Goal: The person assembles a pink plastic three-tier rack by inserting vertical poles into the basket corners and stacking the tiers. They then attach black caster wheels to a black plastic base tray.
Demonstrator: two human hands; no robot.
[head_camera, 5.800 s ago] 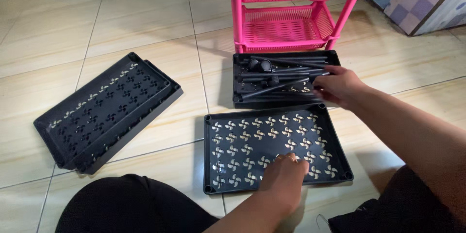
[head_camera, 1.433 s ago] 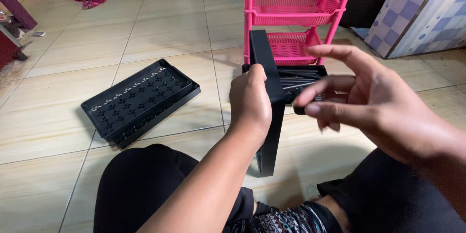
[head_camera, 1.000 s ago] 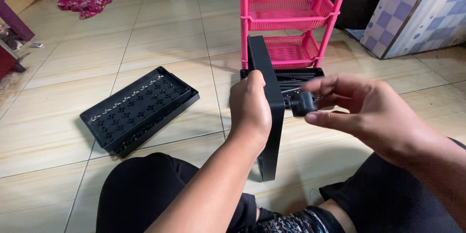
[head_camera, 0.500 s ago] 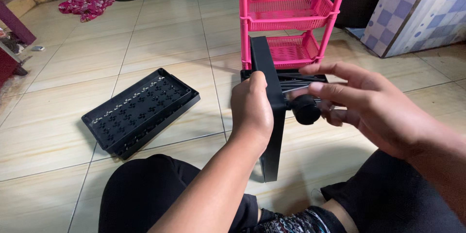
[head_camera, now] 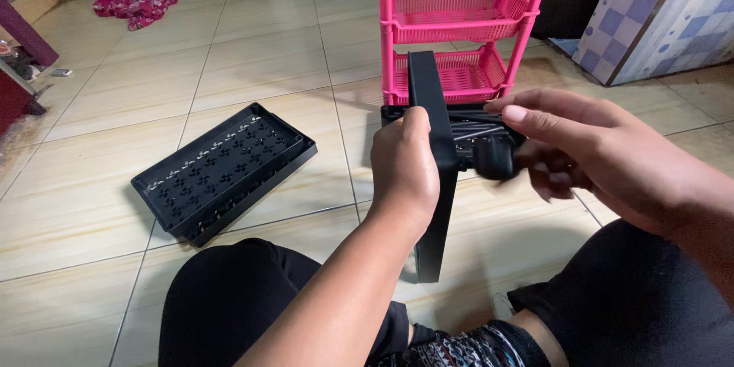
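My left hand (head_camera: 404, 168) grips a black plastic shelf tray (head_camera: 433, 145) that stands on its edge on the floor between my knees. My right hand (head_camera: 589, 153) holds a small black round part (head_camera: 493, 158), like a caster wheel, right against the tray's right side. Behind the upright tray lies another black tray (head_camera: 489, 126) with several black rods in it, mostly hidden by my hands.
Two stacked black perforated trays (head_camera: 225, 172) lie on the tiled floor to the left. A pink plastic rack (head_camera: 459, 30) with basket shelves stands behind. A patterned cabinet (head_camera: 673, 15) is at the right, a red cloth (head_camera: 138, 6) far back left.
The tray went from lying flat on the floor to standing on edge in my left hand. My right hand picked up the small black part and brought it up to the tray's side.
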